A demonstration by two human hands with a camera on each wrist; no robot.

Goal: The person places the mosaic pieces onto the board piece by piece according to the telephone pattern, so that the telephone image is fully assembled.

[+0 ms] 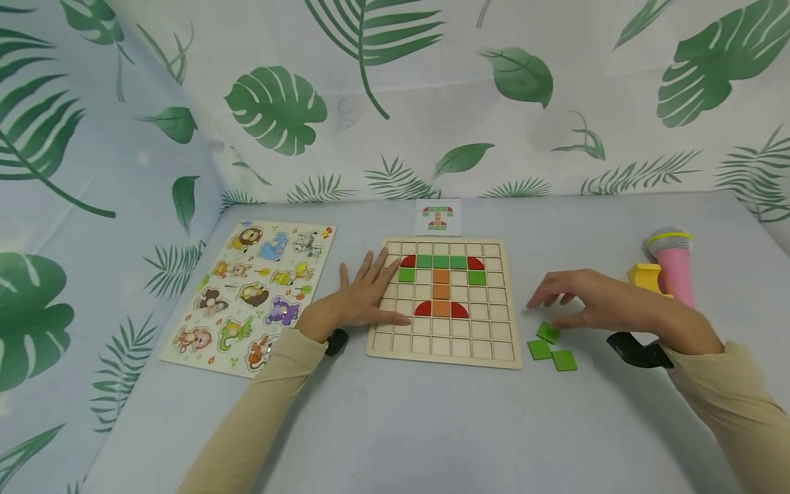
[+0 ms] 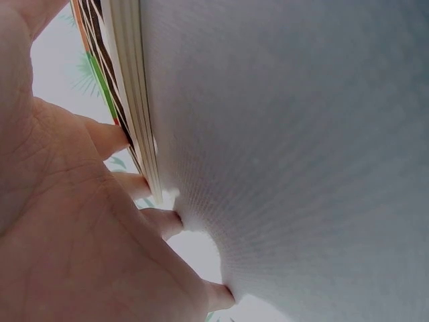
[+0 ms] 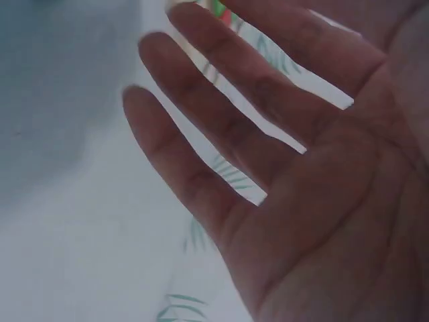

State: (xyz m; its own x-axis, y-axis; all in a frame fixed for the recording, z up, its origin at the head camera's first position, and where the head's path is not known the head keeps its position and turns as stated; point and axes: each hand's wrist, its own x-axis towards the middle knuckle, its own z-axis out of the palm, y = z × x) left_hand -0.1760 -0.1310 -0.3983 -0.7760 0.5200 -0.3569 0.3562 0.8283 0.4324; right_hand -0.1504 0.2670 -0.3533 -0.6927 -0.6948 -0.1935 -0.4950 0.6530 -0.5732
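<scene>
In the head view my left hand [image 1: 358,298] lies spread over the left edge of a wooden grid board [image 1: 457,348], some fingers and the thumb on it. The left wrist view shows fingertips at the board's edge [image 2: 134,94] and others on the table. Red, green and orange tiles [image 1: 441,291] fill some of the board's cells. Right of the board, my right hand [image 1: 592,302] hovers with loosely bent, parted fingers and nothing between them. Just below its thumb lie three green square tiles [image 1: 564,360]. The right wrist view shows the bare palm [image 3: 322,215].
A small pattern card [image 1: 438,217] lies behind the board. An animal puzzle board [image 1: 247,295] is at the left, partly under my left forearm. A pink toy microphone [image 1: 675,271] and a yellow block [image 1: 645,278] are beyond my right hand. Leaf-print cloth hangs behind.
</scene>
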